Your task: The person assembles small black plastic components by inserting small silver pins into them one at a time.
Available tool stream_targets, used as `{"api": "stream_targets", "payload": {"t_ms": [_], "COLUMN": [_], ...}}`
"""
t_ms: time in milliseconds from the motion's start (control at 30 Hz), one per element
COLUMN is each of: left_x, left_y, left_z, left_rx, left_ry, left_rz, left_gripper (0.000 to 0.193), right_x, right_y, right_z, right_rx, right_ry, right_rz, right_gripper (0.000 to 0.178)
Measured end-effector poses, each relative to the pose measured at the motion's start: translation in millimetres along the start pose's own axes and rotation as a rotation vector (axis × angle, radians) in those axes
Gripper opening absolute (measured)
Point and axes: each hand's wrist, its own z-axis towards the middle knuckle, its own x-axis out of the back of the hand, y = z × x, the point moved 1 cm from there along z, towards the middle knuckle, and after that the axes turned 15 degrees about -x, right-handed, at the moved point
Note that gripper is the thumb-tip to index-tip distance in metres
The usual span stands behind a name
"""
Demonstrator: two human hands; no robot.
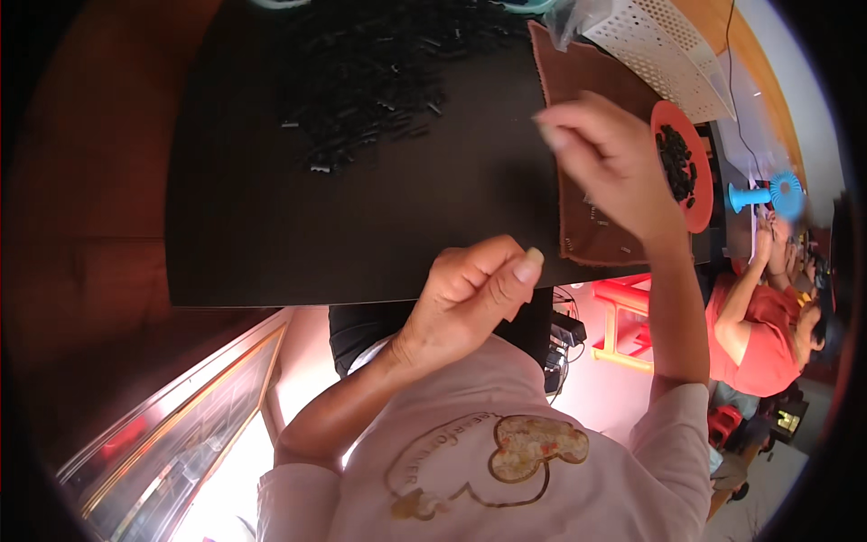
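Observation:
My left hand (479, 294) is curled closed in front of my body, just past the table's near edge. Its thumb presses on the bent index finger, and whatever lies inside is hidden. Over the brown cloth (591, 86), my right hand (619, 163) is raised with thumb and forefinger pinched toward each other, slightly blurred. I cannot make out anything between those fingertips. Several tiny metallic pieces (596, 215) lie on the cloth below that hand. Right of it, a coral-red plate (700, 194) holds small black parts (675, 163).
A heap of short black pieces (361, 90) spreads over the far part of the dark table (361, 235). Beyond the cloth is a white perforated basket (664, 54). At right are a blue fan (784, 194), a red stool (623, 316) and a person in red (759, 334).

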Motion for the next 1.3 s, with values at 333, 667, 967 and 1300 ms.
{"api": "stream_targets", "payload": {"t_ms": [333, 667, 967, 1300], "left_x": [21, 29, 26, -2], "left_y": [16, 16, 11, 5], "left_z": [-28, -30, -21, -10], "left_rx": [-0.255, -0.204, -0.006, 0.07], "left_ry": [0.017, 0.138, 0.527, 0.309], "left_rz": [0.08, 0.063, -0.278, -0.271], "left_gripper": [0.032, 0.038, 0.027, 0.039], "right_x": [-101, -116, -53, -31], "right_y": [-59, -64, -65, -44], "right_z": [54, 65, 6, -49], "right_rx": [0.236, 0.212, 0.106, 0.151], "right_ry": [-0.206, -0.187, -0.16, -0.032], "right_rz": [-0.054, -0.234, 0.268, 0.214], "right_gripper": [0.009, 0.011, 0.017, 0.019]}}
